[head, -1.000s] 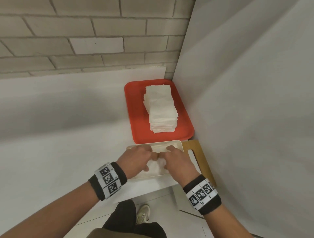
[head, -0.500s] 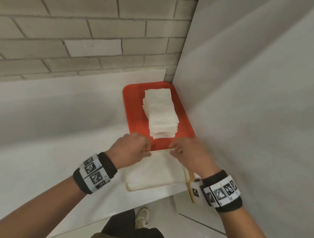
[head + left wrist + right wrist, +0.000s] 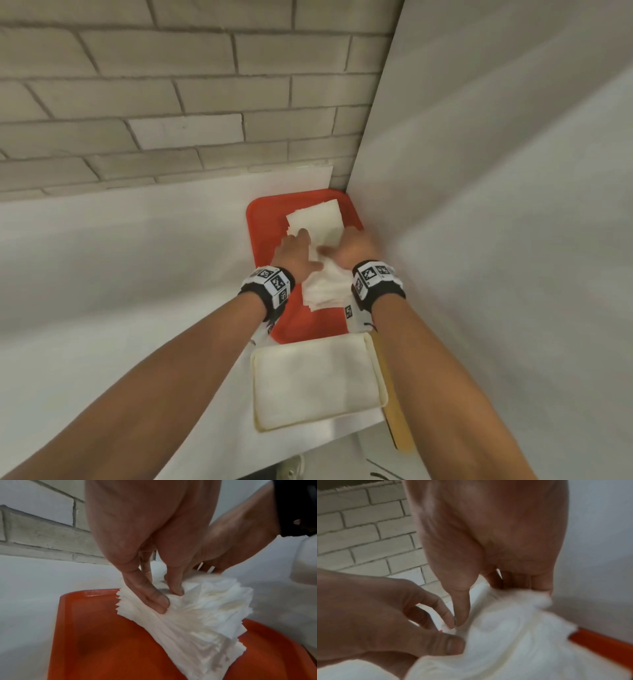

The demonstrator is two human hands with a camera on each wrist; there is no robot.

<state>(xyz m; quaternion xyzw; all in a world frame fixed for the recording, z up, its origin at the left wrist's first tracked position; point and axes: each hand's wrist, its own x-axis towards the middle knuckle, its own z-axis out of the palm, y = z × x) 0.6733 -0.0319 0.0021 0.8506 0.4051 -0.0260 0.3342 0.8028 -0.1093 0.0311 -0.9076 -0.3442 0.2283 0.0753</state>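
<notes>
A tall stack of white paper napkins (image 3: 322, 219) stands on a red tray (image 3: 265, 222) in the corner. Both hands are on top of the stack. In the left wrist view my left hand (image 3: 169, 599) pinches a fold of the top napkin (image 3: 205, 601) between thumb and fingers at the stack's left edge. My right hand (image 3: 491, 604) grips the same napkin (image 3: 513, 635) from the right, thumb in front and fingers curled behind; this view is blurred. A cream tray (image 3: 255, 394) lined with white paper lies nearer to me, with nothing holding it.
The brick wall (image 3: 171, 102) is close behind the red tray and a white panel (image 3: 496, 205) closes off the right side. A wooden board (image 3: 394, 421) juts out beside the cream tray at the white counter's (image 3: 120, 274) front edge.
Both hands left the cream tray and reached forward to the napkin stack on the red tray. They now hold its top napkin. The cream tray stays behind them.
</notes>
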